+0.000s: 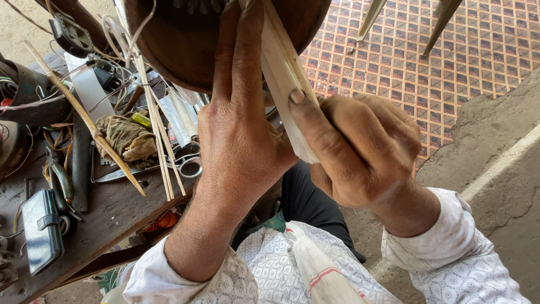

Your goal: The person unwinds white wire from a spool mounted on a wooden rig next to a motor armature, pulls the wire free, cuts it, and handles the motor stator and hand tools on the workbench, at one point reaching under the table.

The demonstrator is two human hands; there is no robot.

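Head view: we see the round brown bowl (185,45) cut off by the top edge.
Left hand (239,126): fingers flat against the bowl, holding nothing we can see.
Right hand (360,149): closed on a pale strip (284,79), its lower end hidden.

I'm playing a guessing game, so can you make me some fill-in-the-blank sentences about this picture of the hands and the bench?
1. The right hand grips a pale flat ____.
2. The left hand lies against a dark round ____.
3. On the bench, beside the rag, lies a pair of metal ____.
4. The floor has a ____ pattern.

Missing words: strip; bowl; scissors; checked
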